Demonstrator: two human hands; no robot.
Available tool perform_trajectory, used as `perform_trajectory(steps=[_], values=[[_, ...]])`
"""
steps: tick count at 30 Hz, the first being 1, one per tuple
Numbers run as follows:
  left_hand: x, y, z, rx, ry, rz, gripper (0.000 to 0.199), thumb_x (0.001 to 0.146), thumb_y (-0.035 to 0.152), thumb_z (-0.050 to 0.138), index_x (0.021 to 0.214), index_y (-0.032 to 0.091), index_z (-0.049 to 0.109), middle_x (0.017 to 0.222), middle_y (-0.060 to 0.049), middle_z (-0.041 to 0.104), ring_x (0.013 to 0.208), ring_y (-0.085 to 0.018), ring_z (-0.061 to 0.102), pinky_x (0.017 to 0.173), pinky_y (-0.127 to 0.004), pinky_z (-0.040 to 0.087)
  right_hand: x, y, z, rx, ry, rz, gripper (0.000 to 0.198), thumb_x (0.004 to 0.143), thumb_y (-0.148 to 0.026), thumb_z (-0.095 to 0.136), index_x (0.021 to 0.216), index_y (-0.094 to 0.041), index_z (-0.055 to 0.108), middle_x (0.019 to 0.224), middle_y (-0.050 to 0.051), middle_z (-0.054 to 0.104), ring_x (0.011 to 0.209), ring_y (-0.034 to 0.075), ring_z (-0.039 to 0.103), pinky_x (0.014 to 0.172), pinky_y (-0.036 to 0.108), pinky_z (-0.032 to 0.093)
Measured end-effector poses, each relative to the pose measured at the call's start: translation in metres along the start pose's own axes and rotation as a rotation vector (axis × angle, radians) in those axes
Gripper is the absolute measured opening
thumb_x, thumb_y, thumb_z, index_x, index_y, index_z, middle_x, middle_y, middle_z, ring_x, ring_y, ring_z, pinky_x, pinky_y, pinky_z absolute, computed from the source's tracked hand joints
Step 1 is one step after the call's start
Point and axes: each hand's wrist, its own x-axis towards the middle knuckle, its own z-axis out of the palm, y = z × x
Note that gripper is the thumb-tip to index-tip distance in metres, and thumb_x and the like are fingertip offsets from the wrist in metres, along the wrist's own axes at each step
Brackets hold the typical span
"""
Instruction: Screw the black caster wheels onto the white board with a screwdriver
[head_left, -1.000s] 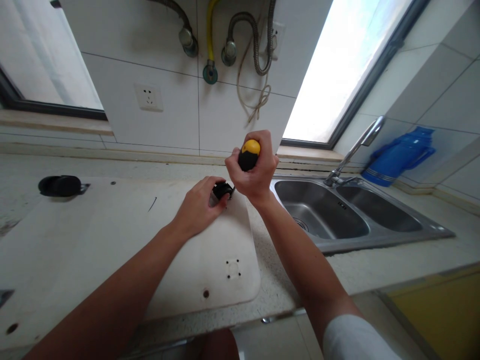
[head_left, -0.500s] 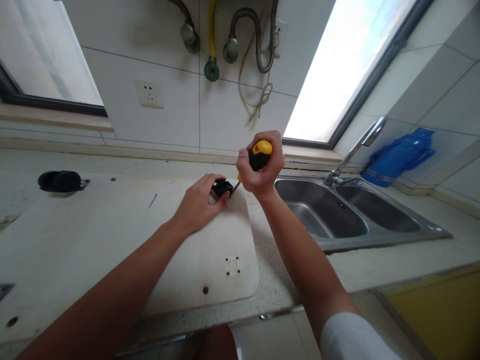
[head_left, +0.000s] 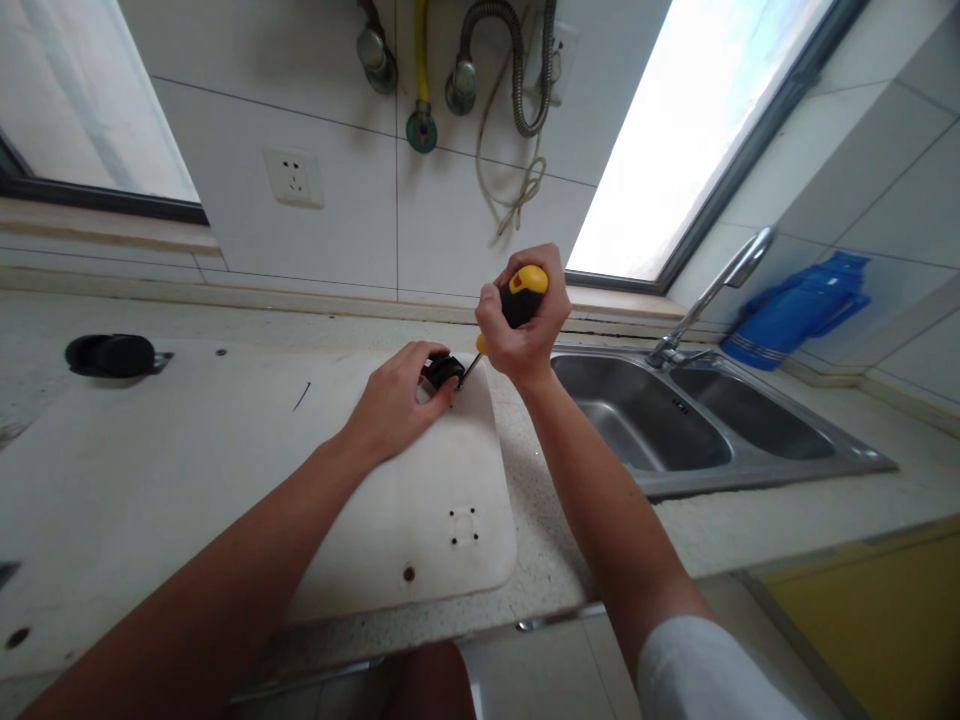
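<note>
Yellow/blk screwdriver (head_left: 523,296) clamped in R hand (head_left: 525,335), L hand (head_left: 393,400) gripping blk caster (head_left: 445,371); prob. screwing, nxt needs steady pressure.

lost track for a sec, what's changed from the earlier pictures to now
The right hand has moved right, away from the left hand, carrying the handle end of the screwdriver with it, so more metal shaft shows. Nothing was newly gripped or let go. The left hand stays on the black part; the white board looks unmoved.
</note>
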Motion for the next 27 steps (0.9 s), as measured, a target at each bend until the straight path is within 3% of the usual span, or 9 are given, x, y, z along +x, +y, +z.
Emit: perform_trajectory(steps=[6,13,21,27], values=[[0.000,0.001,0.000,0.008,0.002,0.009,0.029,0.100,0.028,0.074,0.127,0.024,0.068,0.120,-0.007,0.078,0.109,-0.027,0.077,0.101,-0.042,0.062,-0.002,-0.001,0.000,-0.087,0.005,0.003,0.014,0.095,-0.035,0.059,0.104,-0.028,0.049,0.091,0.000,0.051,0.078,0.016,0.057,0.074,0.034,0.056],[0.000,0.002,-0.001,0.028,-0.004,0.017,0.029,0.100,0.027,0.075,0.128,0.023,0.067,0.121,-0.008,0.078,0.112,-0.028,0.076,0.100,-0.043,0.060,0.001,-0.003,0.001,0.062,0.015,-0.082,0.011,0.095,-0.028,0.061,0.101,-0.028,0.052,0.089,-0.002,0.050,0.072,0.013,0.053,0.069,0.032,0.051],[0.000,0.003,-0.002,0.027,-0.009,0.022,0.027,0.100,0.024,0.073,0.127,0.023,0.066,0.120,-0.007,0.078,0.112,-0.027,0.076,0.100,-0.043,0.061,-0.008,-0.003,0.003,-0.020,-0.015,-0.054,0.010,0.100,-0.035,0.058,0.105,-0.028,0.053,0.092,0.002,0.053,0.081,0.019,0.062,0.078,0.038,0.058],[0.000,0.003,-0.001,0.040,-0.005,0.015,0.028,0.102,0.026,0.074,0.129,0.023,0.066,0.122,-0.007,0.077,0.112,-0.026,0.076,0.101,-0.042,0.061,-0.006,-0.003,0.000,-0.093,-0.117,0.048,0.034,0.109,-0.054,0.052,0.128,-0.027,0.060,0.110,0.009,0.069,0.083,0.020,0.067,0.080,0.043,0.060]])
